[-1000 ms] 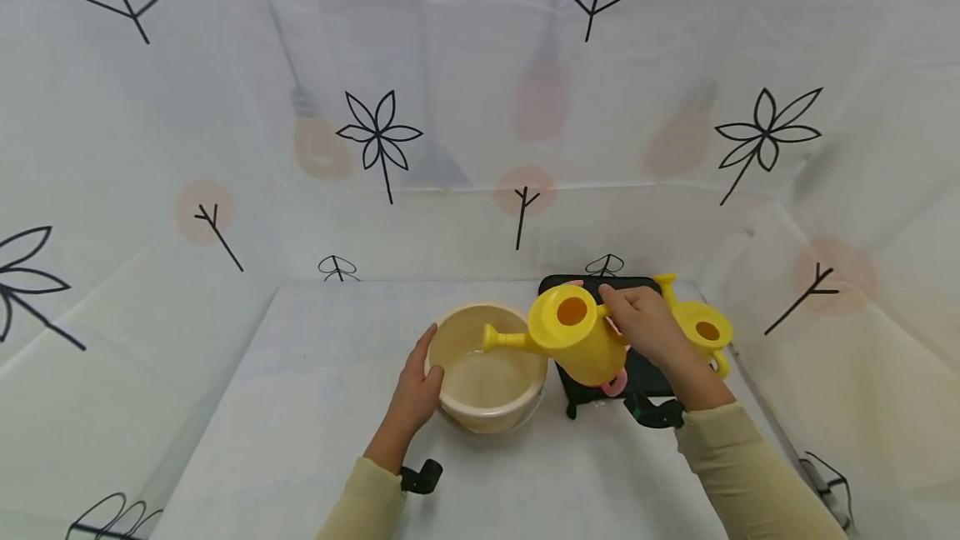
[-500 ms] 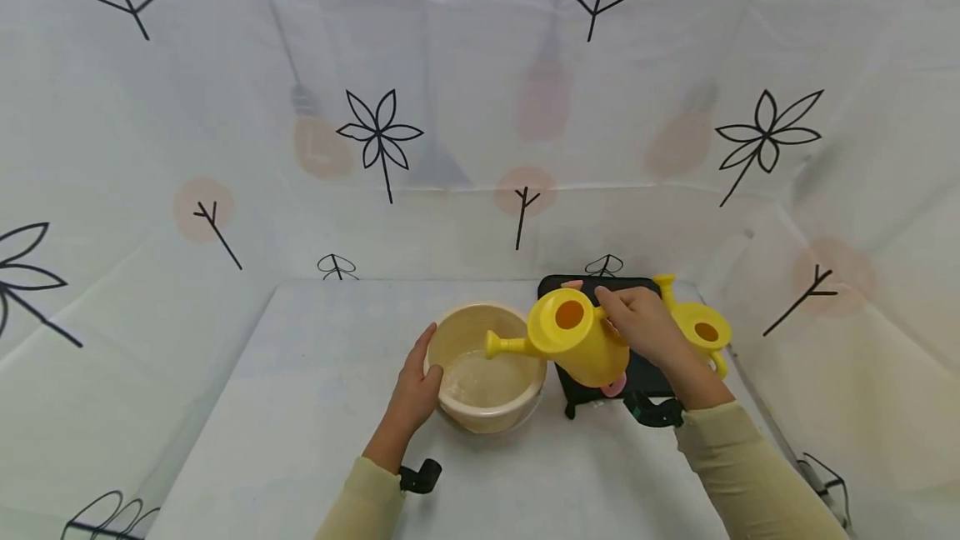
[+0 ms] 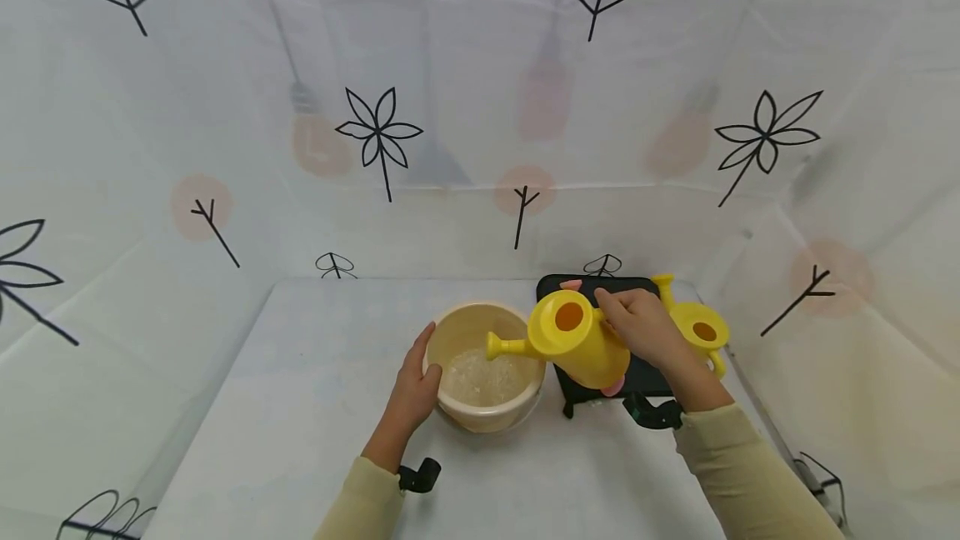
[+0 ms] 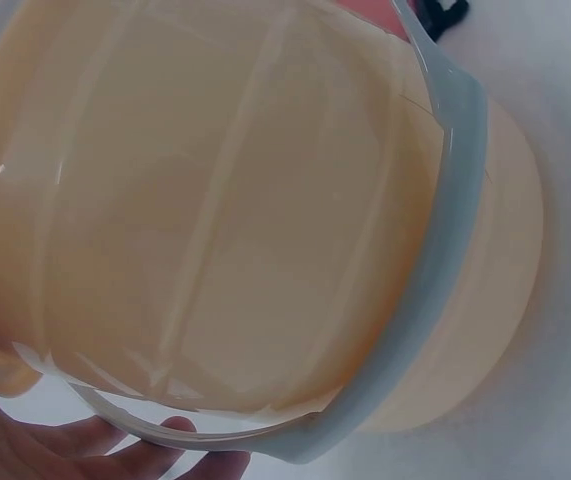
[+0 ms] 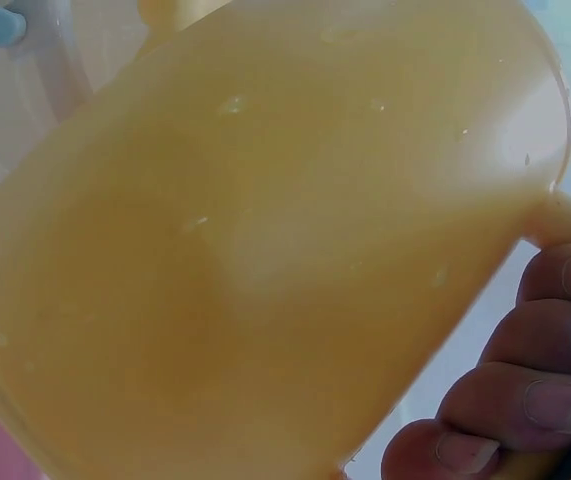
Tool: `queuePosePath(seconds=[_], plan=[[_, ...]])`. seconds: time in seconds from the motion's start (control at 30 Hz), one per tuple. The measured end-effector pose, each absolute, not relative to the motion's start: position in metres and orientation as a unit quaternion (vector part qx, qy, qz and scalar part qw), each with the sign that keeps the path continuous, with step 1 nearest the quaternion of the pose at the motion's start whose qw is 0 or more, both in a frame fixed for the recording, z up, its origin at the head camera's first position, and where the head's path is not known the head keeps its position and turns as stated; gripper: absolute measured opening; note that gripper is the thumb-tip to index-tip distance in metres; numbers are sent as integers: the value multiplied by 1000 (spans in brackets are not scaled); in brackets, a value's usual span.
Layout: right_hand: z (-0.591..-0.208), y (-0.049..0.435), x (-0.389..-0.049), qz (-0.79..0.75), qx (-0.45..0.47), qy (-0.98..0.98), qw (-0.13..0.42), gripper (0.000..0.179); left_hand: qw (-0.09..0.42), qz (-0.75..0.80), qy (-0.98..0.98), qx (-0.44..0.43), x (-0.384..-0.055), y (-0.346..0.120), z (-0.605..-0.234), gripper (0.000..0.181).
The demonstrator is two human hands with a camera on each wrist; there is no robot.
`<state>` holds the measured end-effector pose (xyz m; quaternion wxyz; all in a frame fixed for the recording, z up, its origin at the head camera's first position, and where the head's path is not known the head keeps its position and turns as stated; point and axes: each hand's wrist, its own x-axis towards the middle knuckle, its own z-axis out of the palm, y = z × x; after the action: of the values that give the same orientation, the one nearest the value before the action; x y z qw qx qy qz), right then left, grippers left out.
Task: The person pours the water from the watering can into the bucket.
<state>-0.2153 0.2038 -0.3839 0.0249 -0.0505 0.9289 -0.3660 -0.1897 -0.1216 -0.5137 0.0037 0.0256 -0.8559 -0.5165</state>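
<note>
A cream-coloured bucket (image 3: pixel 491 415) stands on the white table, with a grey handle (image 4: pixel 455 190) hanging round its side in the left wrist view. My left hand (image 3: pixel 415 390) grips its left side, thumb at the rim. Rippling water (image 3: pixel 483 377) shows inside. My right hand (image 3: pixel 643 323) holds a yellow watering can (image 3: pixel 585 357) by its handle, tilted to the left. The can's spout (image 3: pixel 510 346) reaches over the bucket's opening. Close up in the right wrist view, curled fingers (image 5: pixel 545 400) lie beside the can's body (image 5: pixel 235 240).
A second yellow watering can (image 3: pixel 705 327) stands at the right, by the table's right edge. Behind the held can lies a black mat-like thing (image 3: pixel 648 377) with pink pieces (image 3: pixel 613 387) on it. Patterned white cloth (image 3: pixel 465 107) hangs round the table.
Water in the bucket has become more visible and now ripples and splashes below the spout. The held watering can has dipped very slightly. My left hand stays in place on the bucket.
</note>
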Motion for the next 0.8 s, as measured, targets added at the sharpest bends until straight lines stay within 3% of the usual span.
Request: queuePosePath(seconds=[0.8], plan=[[-379,200,-215,-343,-58,937,31,61,-3,-515,-857,26,-190,-122,-513,65]])
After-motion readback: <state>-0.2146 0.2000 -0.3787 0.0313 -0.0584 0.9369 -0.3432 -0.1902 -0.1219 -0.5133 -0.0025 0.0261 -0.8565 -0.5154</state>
